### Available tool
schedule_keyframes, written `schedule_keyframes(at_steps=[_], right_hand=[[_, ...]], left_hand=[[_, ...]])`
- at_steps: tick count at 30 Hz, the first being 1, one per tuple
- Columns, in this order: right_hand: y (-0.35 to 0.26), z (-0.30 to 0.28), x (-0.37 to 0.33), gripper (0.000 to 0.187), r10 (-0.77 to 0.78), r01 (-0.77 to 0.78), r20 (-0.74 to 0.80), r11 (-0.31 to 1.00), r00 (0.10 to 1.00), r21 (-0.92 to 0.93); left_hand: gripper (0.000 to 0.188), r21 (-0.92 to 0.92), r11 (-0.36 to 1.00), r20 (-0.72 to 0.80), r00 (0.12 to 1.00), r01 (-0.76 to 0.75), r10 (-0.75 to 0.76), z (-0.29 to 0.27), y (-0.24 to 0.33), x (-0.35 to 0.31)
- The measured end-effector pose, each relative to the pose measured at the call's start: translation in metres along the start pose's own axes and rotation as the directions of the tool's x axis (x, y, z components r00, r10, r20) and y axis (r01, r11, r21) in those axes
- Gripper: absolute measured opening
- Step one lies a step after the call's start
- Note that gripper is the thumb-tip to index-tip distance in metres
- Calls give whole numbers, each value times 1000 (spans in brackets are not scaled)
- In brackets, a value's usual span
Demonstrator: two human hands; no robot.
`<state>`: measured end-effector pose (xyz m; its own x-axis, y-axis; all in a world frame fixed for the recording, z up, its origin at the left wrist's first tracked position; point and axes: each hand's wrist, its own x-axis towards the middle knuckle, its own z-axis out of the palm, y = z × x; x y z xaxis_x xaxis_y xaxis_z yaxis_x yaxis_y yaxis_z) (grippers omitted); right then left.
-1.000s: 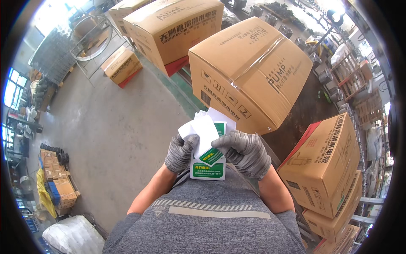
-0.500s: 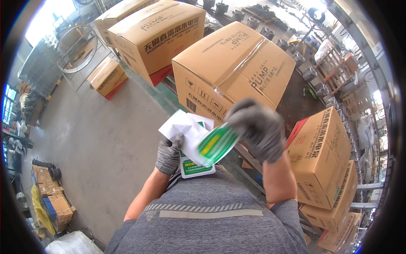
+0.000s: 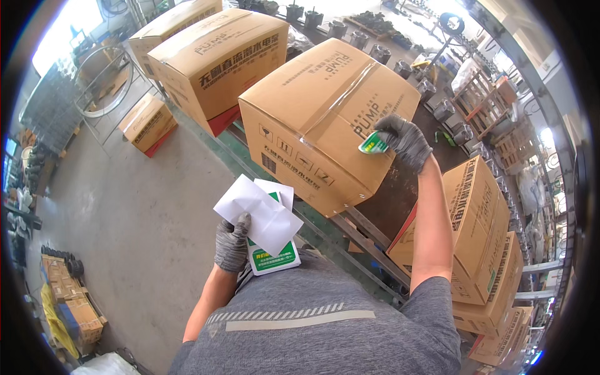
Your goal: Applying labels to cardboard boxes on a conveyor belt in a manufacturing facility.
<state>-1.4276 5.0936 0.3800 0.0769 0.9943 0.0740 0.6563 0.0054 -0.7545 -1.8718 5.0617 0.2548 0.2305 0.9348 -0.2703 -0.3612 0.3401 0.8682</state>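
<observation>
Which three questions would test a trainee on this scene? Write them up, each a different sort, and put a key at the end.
1. Multiple choice: what does the right hand hold?
A) a roll of tape
B) a green-printed slip
C) a knife

2. True or false: the left hand is bare.

3. Fill in the missing word: the small carton standing alone on the floor at the left of the view has a ____ band along its lower edge.

Key: 1. B. 2. False; it wears a grey glove. 3. Red.
</observation>
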Motion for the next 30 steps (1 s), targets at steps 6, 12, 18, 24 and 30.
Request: schedule_keyframes(at_steps=[6, 12, 18, 24, 30], right_hand=[[-12, 4, -10, 39, -252, 117, -159, 806, 954, -580], [-23, 35, -29, 23, 100, -7, -170, 879, 980, 477], [-18, 30, -29, 27, 227, -191, 95, 449, 969, 873], [18, 25, 5, 28, 155, 37, -668, 964, 728, 264], [-168, 142, -39, 36, -184, 203, -326, 979, 927, 25]], left_hand=[[38, 16, 1000, -33, 999, -11, 11, -3, -4, 0], [40, 40, 999, -28, 1000, -10, 11, -5, -5, 1], [42, -17, 1000, -11, 1000, 3, -3, -13, -2, 7], [42, 5, 1000, -4, 1000, -16, 16, -27, 18, 13], [41, -78, 996, -19, 999, -45, 43, -60, 46, 16]])
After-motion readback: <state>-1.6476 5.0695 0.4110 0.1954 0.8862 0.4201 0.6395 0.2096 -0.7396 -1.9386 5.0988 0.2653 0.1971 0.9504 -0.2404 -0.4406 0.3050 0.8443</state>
